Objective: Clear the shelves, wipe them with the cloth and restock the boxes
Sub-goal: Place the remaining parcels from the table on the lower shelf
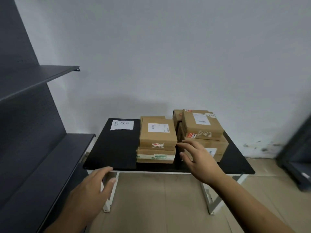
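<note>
1. Hands: my right hand (200, 158) is spread wide, thumb apart from the fingers, and holds nothing. It is poised in front of the gap between two stacks. My left hand (90, 190) is open, relaxed and empty, near the front left edge of the black rectangular surface (111, 148).
2. Task objects: the brown cardboard boxes stand in two stacks on the right half of the surface. The left stack is topped by the barcode-labelled box (157, 133), the right by the taped box (202, 123). The dark grey metal shelves (50, 165) at left are bare.
3. Step, as I judge it: restocking, starting with a top box.
4. Method: I would grip the barcode-labelled box by opposite sides with both hands. The gap is narrow, so the fingers must enter it without nudging the right stack.
5. I would lift straight up so the box beneath does not slide, then carry it level to the shelves.
</note>
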The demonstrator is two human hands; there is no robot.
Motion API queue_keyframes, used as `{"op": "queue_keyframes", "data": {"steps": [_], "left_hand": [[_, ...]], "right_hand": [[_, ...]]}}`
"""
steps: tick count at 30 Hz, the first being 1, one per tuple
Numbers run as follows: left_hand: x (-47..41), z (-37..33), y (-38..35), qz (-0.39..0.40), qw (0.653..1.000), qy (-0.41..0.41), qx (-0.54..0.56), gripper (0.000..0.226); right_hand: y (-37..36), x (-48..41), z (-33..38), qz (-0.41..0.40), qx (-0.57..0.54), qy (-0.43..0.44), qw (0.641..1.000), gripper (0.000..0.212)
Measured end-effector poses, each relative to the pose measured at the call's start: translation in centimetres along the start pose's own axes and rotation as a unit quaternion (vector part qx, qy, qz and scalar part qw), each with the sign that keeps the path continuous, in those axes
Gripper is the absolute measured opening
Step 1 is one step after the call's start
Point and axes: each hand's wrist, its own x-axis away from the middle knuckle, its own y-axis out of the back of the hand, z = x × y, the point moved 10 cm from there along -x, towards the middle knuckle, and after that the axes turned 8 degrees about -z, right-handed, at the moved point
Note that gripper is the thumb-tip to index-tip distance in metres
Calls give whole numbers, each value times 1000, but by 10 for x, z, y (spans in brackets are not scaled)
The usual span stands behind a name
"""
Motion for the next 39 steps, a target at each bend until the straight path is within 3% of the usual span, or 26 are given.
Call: {"op": "queue_keyframes", "data": {"steps": [12,23,39], "left_hand": [[-98,-48,-51,-31,999,-31,20,43],[-250,-38,-122,-18,999,-40,22,46],[-397,-13,-253,116,993,19,-3,66]], "right_hand": [[-13,-66,-98,12,-24,-52,998,44],[-90,-160,-152,50,-40,-120,991,47],[-208,-249,-225,108,-45,-238,964,55]]}}
